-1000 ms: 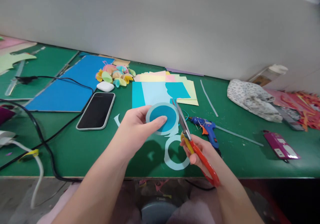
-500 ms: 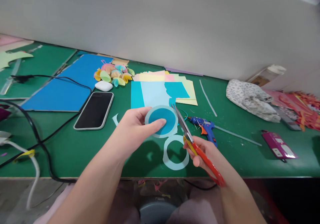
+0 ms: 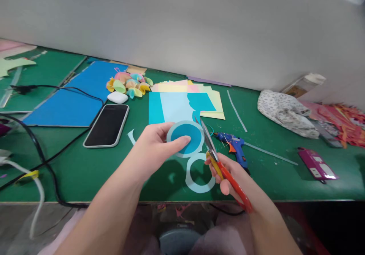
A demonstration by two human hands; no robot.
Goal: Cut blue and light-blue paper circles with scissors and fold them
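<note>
My left hand [image 3: 158, 144] pinches a round paper piece, a darker blue disc [image 3: 182, 133] with a pale blue ring [image 3: 201, 141] around it, thumb on top. My right hand [image 3: 228, 169] grips scissors [image 3: 232, 181] with red and yellow handles. Their blades are slightly parted at the disc's right edge. Beneath, on the table, lies a loose pale blue paper ring [image 3: 189, 182], partly covered by the right fingers. Behind the disc are teal and pale blue sheets [image 3: 175, 106].
A blue glue gun [image 3: 238, 150] lies right of the scissors. On the left are a phone [image 3: 107, 125], a white case [image 3: 117, 97], colourful paper flowers [image 3: 131, 84], a blue board [image 3: 71, 95] and black cables [image 3: 42, 152]. A purple box [image 3: 316, 163] stands at the right.
The scissor blades have parted a little more. The disc has shifted slightly to the right in my left hand, and the scissors' handles have moved slightly left.
</note>
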